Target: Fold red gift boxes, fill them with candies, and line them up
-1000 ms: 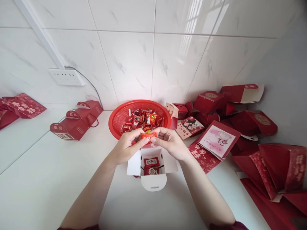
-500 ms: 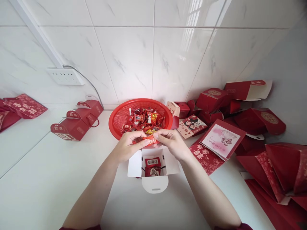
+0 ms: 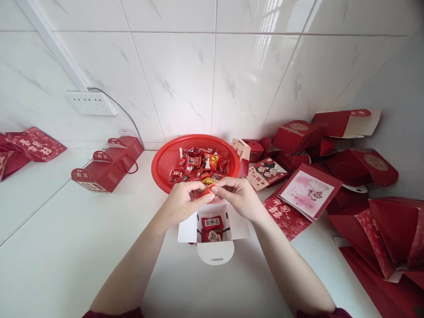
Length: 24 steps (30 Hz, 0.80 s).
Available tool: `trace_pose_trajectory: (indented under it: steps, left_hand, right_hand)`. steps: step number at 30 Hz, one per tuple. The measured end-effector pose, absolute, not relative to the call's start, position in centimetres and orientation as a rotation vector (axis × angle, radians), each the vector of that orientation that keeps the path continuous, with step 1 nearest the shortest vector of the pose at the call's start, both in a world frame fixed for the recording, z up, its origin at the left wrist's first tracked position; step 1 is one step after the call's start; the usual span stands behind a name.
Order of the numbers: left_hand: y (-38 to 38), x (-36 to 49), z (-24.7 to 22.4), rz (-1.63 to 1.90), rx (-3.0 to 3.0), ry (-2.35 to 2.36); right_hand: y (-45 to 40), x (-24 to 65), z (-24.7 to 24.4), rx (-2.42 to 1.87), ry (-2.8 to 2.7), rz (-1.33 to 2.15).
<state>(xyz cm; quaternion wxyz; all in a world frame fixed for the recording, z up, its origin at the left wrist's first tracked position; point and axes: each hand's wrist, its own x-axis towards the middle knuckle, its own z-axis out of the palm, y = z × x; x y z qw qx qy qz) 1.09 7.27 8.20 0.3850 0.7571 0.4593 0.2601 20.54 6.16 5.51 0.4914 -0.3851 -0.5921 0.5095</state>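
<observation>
Smooth white tabletop [image 3: 179, 287] running back to a wall, with a seam slanting across its left part. Nearest, at the bottom edge, dark red sleeves [image 3: 114, 313] with bare forearms reaching forward and inward. Between the forearms, upright on the table, an open card box with a white inside [image 3: 216, 255], flaps folded outward, the near one rounded and slotted. Inside it, two red printed packets [image 3: 212, 229], one partly over the other.

Just beyond the box's opening, left hand [image 3: 180, 201] and right hand [image 3: 243, 196] close together, each pinching between thumb and curled fingers a small orange-red wrapped sweet [image 3: 207, 191], mostly covered by fingertips; print on it too hidden to read. Close behind the hands, a round red plastic basket with perforated sides [image 3: 162, 165], holding a heap of shiny, mostly red wrapped sweets [image 3: 195, 162].

To the right, a loose spread of dark red card boxes [image 3: 359, 168], among them a pink-and-white picture card [image 3: 308, 193]. To the left, red handled boxes in a row [image 3: 107, 172]. Farthest, a white socket strip [image 3: 91, 104] on glossy marbled white tiles [image 3: 182, 79].
</observation>
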Motion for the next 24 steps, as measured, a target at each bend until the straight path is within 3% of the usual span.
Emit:
trace_pose_trajectory:
  steps: [4, 11, 24]
  left_hand:
    - [7.5, 1.1, 7.7, 0.756, 1.777, 1.029]
    - [7.4, 0.9, 7.7, 0.816, 1.653, 0.912]
    - [7.2, 0.2, 8.7, 0.505, 1.848, 1.073]
  right_hand:
    - [5.8, 20.3, 5.8, -0.901, -1.4, 1.331]
    - [5.4, 20.0, 6.0, -0.935, -1.519, 1.157]
    - [5.2, 20.5, 6.3, -0.918, -1.483, 1.238]
